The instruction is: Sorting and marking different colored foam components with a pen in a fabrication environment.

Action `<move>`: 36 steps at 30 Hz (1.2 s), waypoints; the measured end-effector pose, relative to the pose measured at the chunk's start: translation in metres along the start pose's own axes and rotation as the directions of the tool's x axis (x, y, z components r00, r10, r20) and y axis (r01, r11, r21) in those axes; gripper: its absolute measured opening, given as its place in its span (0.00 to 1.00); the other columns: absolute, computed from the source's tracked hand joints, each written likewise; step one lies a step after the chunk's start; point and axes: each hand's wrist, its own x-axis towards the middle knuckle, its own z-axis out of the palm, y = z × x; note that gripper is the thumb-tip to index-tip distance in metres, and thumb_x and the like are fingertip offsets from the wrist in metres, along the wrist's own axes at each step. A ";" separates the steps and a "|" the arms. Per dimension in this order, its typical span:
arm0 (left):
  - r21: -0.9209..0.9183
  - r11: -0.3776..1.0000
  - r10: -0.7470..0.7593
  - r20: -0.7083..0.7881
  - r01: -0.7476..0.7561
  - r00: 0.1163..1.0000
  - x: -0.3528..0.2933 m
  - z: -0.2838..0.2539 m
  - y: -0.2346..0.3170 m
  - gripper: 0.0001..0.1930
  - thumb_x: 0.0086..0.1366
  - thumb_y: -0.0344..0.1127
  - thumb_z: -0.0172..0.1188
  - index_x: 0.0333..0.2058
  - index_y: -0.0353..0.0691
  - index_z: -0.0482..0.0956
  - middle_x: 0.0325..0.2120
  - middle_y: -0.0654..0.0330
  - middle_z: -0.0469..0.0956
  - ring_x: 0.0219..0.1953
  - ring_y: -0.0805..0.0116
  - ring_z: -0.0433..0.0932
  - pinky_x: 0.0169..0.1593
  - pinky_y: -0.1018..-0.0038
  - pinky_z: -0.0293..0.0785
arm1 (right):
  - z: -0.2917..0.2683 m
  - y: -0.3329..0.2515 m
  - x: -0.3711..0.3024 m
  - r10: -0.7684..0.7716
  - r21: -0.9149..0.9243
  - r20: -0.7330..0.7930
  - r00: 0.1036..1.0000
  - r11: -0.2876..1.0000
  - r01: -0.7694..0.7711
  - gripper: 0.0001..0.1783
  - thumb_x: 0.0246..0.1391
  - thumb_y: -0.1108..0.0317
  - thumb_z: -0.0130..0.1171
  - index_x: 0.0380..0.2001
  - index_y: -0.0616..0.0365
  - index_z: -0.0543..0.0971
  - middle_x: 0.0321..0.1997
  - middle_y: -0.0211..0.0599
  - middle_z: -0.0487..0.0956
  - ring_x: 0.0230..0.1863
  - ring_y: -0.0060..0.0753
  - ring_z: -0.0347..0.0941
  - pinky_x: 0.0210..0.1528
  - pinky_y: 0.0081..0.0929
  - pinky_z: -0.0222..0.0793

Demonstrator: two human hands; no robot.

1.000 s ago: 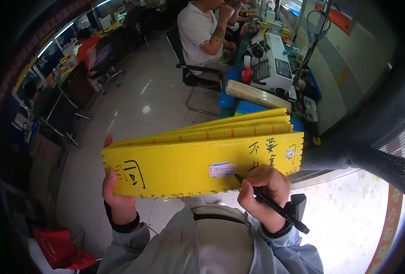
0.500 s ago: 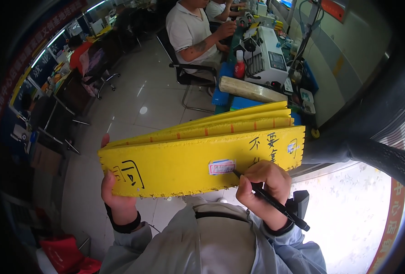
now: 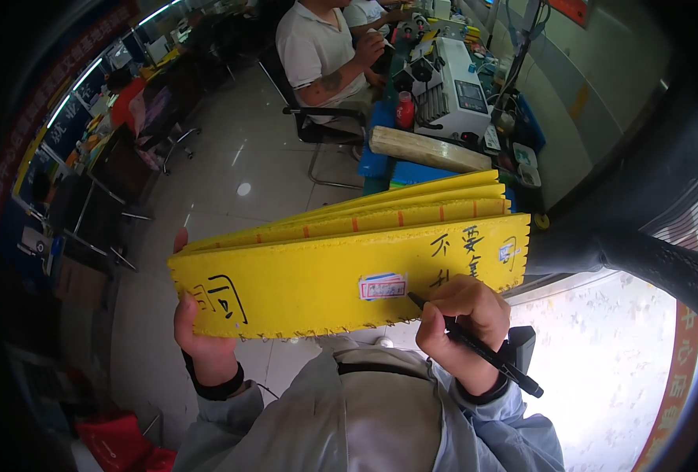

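Note:
My left hand grips the left end of several long yellow boards, held together as a fanned stack in front of me. Its thumb lies on the front face and a fingertip shows behind the top edge. The front board carries black handwriting and a small white label with a red border. In my right hand is a black pen, pinched between thumb and fingers. Its tip is beside the label's right edge; whether it touches the board I cannot tell. Notches run along the board's right end, and frayed threads along its lower edge.
Beyond the boards stands a workbench with a wooden block, a red bottle and a white machine. A seated co-worker is beside it. Red bags sit at lower left. A black padded surface is at right.
The pen and my right hand have shifted slightly right, so the tip has moved from the label to beside it. The background has shifted a little left and up.

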 end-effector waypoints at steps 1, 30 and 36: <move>0.000 1.000 -0.001 0.002 0.001 1.000 0.000 0.000 -0.001 0.37 0.49 0.43 0.48 0.58 0.42 0.45 0.46 0.53 0.66 0.47 0.63 0.68 0.48 0.69 0.68 | 0.000 0.000 0.000 -0.004 -0.022 -0.007 1.000 1.000 0.004 0.09 0.35 0.77 0.59 0.17 0.58 0.68 0.14 0.34 0.70 0.14 0.30 0.67 0.17 0.20 0.60; 0.003 1.000 0.016 0.004 -0.016 1.000 -0.001 0.005 -0.004 0.37 0.49 0.43 0.48 0.58 0.41 0.45 0.47 0.53 0.65 0.48 0.61 0.67 0.50 0.68 0.66 | -0.005 0.001 0.001 -0.056 -0.100 0.025 0.998 0.993 0.058 0.09 0.35 0.78 0.59 0.17 0.58 0.68 0.13 0.35 0.69 0.14 0.32 0.66 0.17 0.20 0.60; -0.029 1.000 0.002 -0.005 -0.002 1.000 -0.002 0.003 -0.005 0.37 0.49 0.42 0.49 0.58 0.41 0.45 0.47 0.52 0.65 0.48 0.60 0.67 0.50 0.67 0.66 | -0.004 0.002 -0.004 0.002 -0.012 -0.031 1.000 1.000 -0.003 0.09 0.35 0.77 0.59 0.17 0.58 0.68 0.14 0.34 0.70 0.15 0.31 0.67 0.18 0.20 0.60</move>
